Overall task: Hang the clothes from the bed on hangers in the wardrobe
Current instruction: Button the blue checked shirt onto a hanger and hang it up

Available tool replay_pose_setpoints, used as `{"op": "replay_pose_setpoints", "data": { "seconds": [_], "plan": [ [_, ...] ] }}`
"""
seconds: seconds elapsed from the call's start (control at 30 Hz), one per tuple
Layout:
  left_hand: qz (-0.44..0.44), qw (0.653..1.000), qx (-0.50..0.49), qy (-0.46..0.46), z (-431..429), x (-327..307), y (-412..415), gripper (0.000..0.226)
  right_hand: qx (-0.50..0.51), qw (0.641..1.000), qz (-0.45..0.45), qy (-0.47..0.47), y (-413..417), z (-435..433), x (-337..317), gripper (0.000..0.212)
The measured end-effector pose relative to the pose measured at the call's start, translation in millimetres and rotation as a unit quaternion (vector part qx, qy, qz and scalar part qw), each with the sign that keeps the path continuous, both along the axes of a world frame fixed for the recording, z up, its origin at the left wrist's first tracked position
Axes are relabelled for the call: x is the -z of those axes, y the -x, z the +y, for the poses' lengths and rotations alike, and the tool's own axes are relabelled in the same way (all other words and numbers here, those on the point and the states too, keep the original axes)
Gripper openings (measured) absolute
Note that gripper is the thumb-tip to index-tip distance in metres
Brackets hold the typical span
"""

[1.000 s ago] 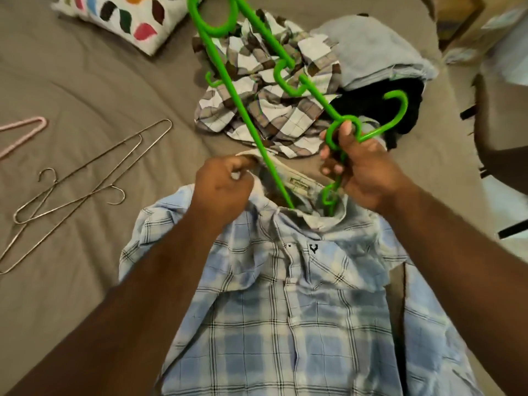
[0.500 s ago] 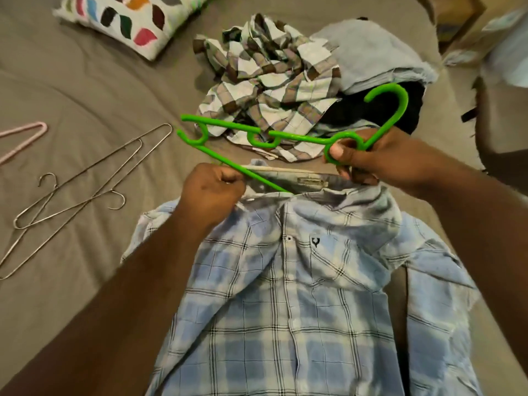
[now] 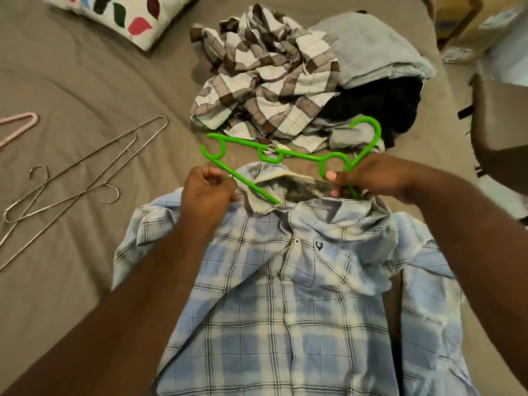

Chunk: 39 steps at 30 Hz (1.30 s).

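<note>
Your light-blue plaid button-up shirt (image 3: 285, 295) lies front-up on the grey-brown bed (image 3: 85, 81), collar away from you. The bright green plastic hanger (image 3: 288, 155) sits tilted, one arm poked into the collar opening. Your right hand (image 3: 368, 178) grips it below the hook, and your left hand (image 3: 207, 192) pinches the collar. Beyond lie a crumpled brown-and-white checked shirt (image 3: 265, 81), a folded grey garment (image 3: 371, 50) and a black garment (image 3: 380, 107). Two thin metal wire hangers (image 3: 71, 181) and a pink hanger (image 3: 20, 124) lie to the left.

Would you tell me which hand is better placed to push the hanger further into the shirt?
Right. The right hand grips the hanger by its neck; the left hand is busy pinching the shirt collar.
</note>
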<state>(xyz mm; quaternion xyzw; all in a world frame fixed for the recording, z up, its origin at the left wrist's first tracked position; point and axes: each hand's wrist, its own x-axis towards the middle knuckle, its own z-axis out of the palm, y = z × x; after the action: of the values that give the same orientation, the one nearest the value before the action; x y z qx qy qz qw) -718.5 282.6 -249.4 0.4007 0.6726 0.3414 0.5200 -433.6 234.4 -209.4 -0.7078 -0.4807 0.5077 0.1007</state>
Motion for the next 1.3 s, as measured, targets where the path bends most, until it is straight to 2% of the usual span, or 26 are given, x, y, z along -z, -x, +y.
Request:
{"op": "replay_pose_setpoints", "data": {
  "seconds": [0.03, 0.1, 0.17, 0.2, 0.27, 0.3, 0.37, 0.47, 0.6, 0.8, 0.87, 0.97, 1.0, 1.13, 1.3],
  "plan": [
    [0.061, 0.997, 0.016, -0.047, -8, 8, -3, 0.024, -0.008, 0.999, -0.036, -0.006, 1, 2, 8, 0.046],
    [0.202, 0.960, 0.062, -0.182, -31, 16, -12, 0.029, -0.014, 0.991, -0.135, -0.003, 1, 5, 24, 0.041],
    [0.251, 0.926, 0.082, -0.269, -53, 18, -23, 0.038, 0.027, 0.960, -0.277, -0.044, 6, 2, 32, 0.056],
    [0.255, 0.920, 0.081, -0.287, -59, 18, -28, 0.040, 0.081, 0.939, -0.313, -0.116, 13, -3, 33, 0.054],
    [0.246, 0.914, 0.115, -0.300, -62, 20, -36, 0.037, 0.172, 0.914, -0.266, -0.253, 41, -14, 29, 0.025],
    [0.232, 0.912, 0.165, -0.295, -61, 24, -40, 0.034, 0.180, 0.922, -0.225, -0.257, 58, -18, 30, 0.015],
    [0.225, 0.895, 0.282, -0.261, -55, 34, -46, 0.034, 0.164, 0.954, -0.165, -0.189, 90, -26, 41, 0.026],
    [0.252, 0.872, 0.373, -0.195, -51, 44, -46, 0.045, 0.166, 0.966, -0.176, -0.095, 112, -32, 65, 0.042],
    [0.244, 0.873, 0.384, -0.176, -50, 49, -40, 0.043, 0.175, 0.964, -0.177, -0.092, 118, -39, 78, 0.034],
    [0.238, 0.881, 0.376, -0.161, -55, 57, -38, 0.034, 0.069, 0.964, -0.230, -0.115, 126, -53, 74, 0.019],
    [0.237, 0.879, 0.379, -0.169, -57, 60, -37, 0.026, 0.092, 0.960, -0.216, -0.151, 125, -59, 74, 0.018],
    [0.238, 0.882, 0.372, -0.166, -58, 63, -37, 0.020, 0.188, 0.956, -0.133, -0.180, 122, -68, 74, 0.012],
    [0.241, 0.883, 0.367, -0.166, -58, 64, -37, 0.019, 0.201, 0.953, -0.130, -0.184, 122, -72, 75, 0.011],
    [0.256, 0.886, 0.349, -0.165, -61, 65, -39, 0.013, 0.132, 0.941, -0.245, -0.191, 125, -82, 83, 0.024],
    [0.259, 0.885, 0.347, -0.171, -62, 61, -39, 0.013, 0.117, 0.936, -0.254, -0.213, 125, -79, 86, 0.022]
  ]
}}
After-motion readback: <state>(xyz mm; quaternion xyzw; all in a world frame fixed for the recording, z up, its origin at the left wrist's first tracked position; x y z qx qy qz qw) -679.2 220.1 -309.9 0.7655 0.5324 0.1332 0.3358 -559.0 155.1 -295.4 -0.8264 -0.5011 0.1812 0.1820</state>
